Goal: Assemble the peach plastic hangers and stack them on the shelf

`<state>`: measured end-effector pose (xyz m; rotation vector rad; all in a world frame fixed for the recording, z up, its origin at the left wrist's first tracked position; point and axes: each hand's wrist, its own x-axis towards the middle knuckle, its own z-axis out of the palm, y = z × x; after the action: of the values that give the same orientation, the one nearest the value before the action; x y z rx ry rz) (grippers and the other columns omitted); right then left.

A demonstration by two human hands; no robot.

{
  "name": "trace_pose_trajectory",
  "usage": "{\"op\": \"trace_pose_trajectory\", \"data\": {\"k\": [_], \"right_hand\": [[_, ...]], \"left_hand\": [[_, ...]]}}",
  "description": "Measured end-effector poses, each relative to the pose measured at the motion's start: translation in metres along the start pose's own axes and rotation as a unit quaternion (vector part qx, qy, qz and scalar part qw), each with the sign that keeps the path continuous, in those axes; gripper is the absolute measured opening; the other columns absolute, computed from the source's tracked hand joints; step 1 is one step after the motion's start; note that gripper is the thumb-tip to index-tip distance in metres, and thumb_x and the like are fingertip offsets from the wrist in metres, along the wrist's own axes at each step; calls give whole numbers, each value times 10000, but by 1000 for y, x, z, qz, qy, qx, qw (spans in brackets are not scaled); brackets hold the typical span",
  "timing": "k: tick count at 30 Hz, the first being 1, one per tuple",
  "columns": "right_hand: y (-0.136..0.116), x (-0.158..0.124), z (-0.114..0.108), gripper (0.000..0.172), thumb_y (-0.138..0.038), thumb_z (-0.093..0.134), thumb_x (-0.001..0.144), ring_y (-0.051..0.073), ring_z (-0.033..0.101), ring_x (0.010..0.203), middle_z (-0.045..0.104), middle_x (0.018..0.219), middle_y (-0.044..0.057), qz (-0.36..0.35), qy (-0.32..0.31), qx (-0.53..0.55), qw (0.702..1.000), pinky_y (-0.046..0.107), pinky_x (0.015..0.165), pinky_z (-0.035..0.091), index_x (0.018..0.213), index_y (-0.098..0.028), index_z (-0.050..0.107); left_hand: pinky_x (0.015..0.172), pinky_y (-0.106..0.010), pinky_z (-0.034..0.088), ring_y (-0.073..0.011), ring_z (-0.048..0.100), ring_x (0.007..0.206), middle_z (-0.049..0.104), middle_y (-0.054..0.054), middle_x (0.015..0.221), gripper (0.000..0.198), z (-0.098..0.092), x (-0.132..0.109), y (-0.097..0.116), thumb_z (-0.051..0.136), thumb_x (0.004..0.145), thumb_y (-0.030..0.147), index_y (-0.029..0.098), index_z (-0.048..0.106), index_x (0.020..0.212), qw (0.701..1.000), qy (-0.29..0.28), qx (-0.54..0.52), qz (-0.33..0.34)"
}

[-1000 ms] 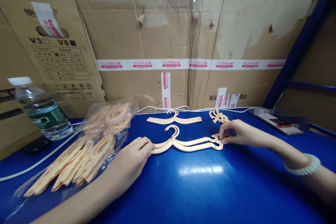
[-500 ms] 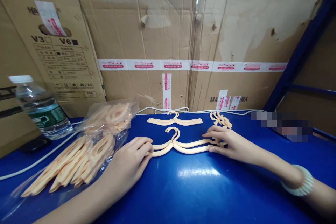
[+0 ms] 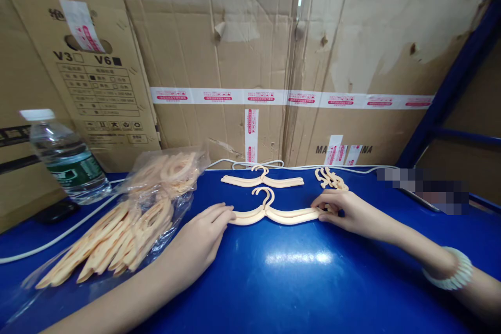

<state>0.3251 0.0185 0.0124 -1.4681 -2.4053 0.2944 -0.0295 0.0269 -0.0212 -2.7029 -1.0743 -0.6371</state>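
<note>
In the head view, cream plastic clothes hangers [image 3: 291, 216] lie together on the blue table, two hooks curving up from their middle. My left hand [image 3: 209, 229] is closed at the left end, its fingers covering the tip. At the right end, my right hand [image 3: 346, 210] pinches the arms between thumb and fingers, and these hide the tip. Just behind lies another set of folded hangers [image 3: 282, 183], also with hooks. A small heap of cream hook pieces [image 3: 331, 178] sits behind my right hand.
A clear plastic bag [image 3: 135, 185] with several cream hanger parts lies on the left. Past it stand a water bottle [image 3: 70, 159] and a black object [image 3: 57, 212]. A white cable [image 3: 344, 168] runs along the back, before cardboard boxes [image 3: 219, 130]. The far-right object is blurred.
The front hangers' arms, spread apart earlier, now lie closer together. Both hands have moved slightly, and the right-hand fingers have closed in on the end. The whole view has shifted a little.
</note>
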Motion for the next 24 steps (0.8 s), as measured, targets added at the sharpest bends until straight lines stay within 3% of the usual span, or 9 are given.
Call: {"op": "trace_pose_trajectory", "data": {"k": [10, 20, 24], "right_hand": [[1, 0, 3, 190, -253, 535, 886, 197, 589, 828, 633, 969, 81, -18, 19, -17, 1000, 318, 763, 455, 1000, -183, 669], [-2, -4, 5, 256, -209, 541, 876, 240, 580, 970, 584, 1072, 100, -31, 28, -38, 998, 379, 863, 462, 1120, -183, 614], [-16, -7, 4, 288, -197, 530, 893, 224, 574, 989, 566, 1105, 90, -64, 33, -24, 997, 355, 865, 461, 1178, -213, 569]], "left_hand": [[950, -483, 530, -280, 622, 1144, 658, -137, 1246, 356, -1, -2, 4, 367, 915, 126, 141, 608, 1177, 999, 12, 47, 10], [881, -429, 569, -272, 667, 1056, 699, -125, 1172, 352, -2, -3, 9, 406, 893, 111, 127, 614, 1177, 994, 65, 82, 44], [874, -415, 565, -272, 671, 1041, 700, -132, 1168, 351, -3, -4, 12, 422, 892, 118, 119, 605, 1191, 990, 78, 103, 49]]}}
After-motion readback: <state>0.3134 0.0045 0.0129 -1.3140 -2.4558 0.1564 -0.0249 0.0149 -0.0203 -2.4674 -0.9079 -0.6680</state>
